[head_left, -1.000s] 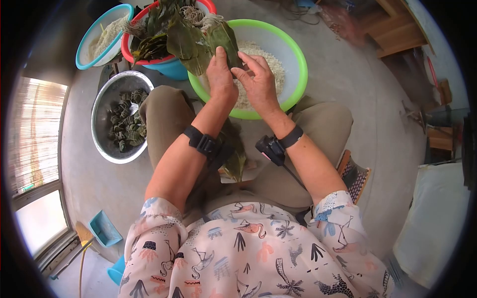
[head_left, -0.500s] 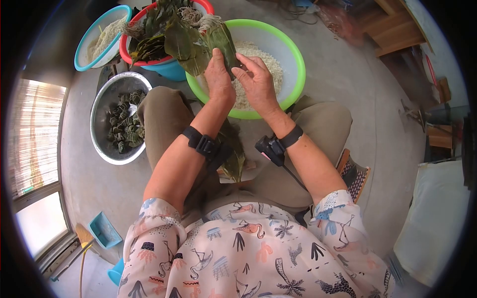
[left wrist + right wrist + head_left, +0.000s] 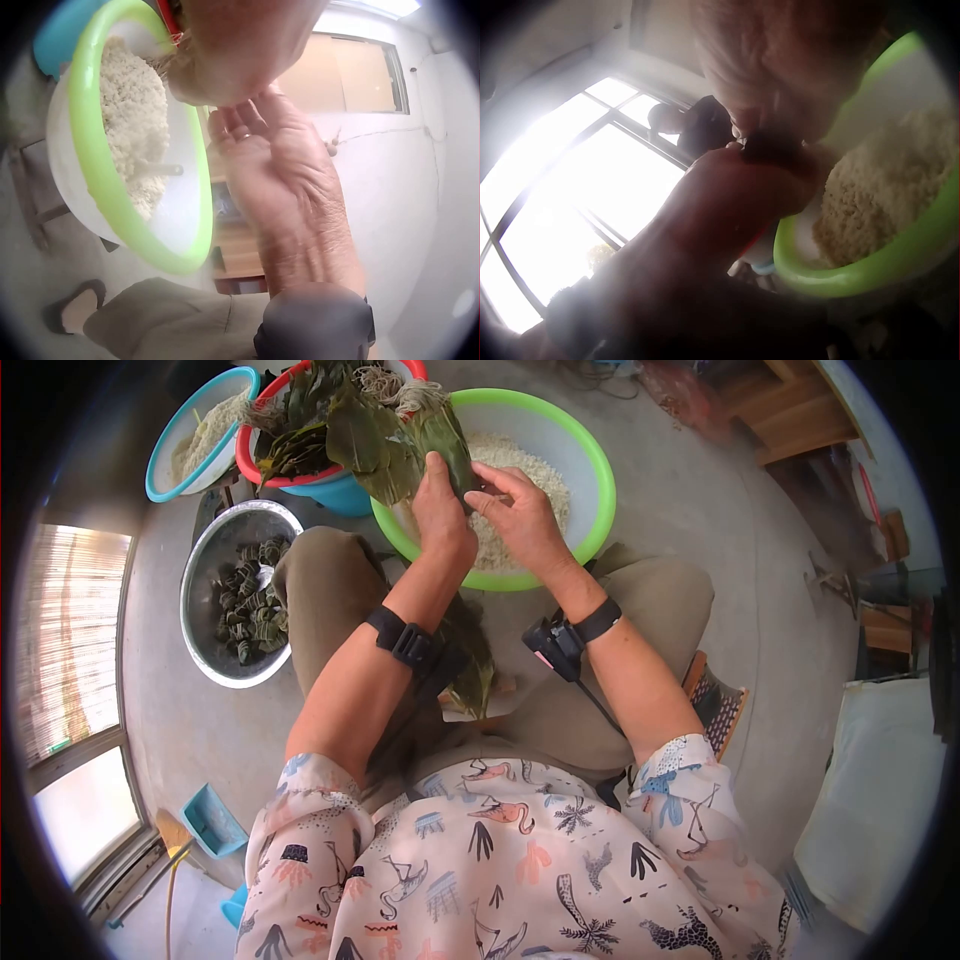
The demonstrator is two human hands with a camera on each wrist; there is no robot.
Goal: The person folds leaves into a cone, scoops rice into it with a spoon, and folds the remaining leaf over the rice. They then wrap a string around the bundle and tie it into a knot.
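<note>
In the head view, my left hand (image 3: 443, 510) grips broad green leaves (image 3: 440, 438), its thumb lying along their near face. My right hand (image 3: 522, 518) meets them from the right, thumb and fingers pinching the leaf edge. Both hands are over the near left side of a green-rimmed basin (image 3: 600, 510) holding white rice grains (image 3: 535, 485). The left wrist view catches the right palm (image 3: 281, 176) facing the camera; its fingertips are hidden behind the left hand. In the right wrist view, the hands overlap darkly, hiding the held part.
A red basin (image 3: 246, 460) with more leaves and string bundles (image 3: 420, 397) stands back left, beside a blue-rimmed basin (image 3: 165, 490) of rice. A metal bowl (image 3: 200, 650) holds several tied leaf parcels (image 3: 250, 600). More leaves (image 3: 472, 680) lie between the knees.
The hands keep their hold on the leaves, which have tilted slightly left at the top. My right forearm has shifted a little to the right.
</note>
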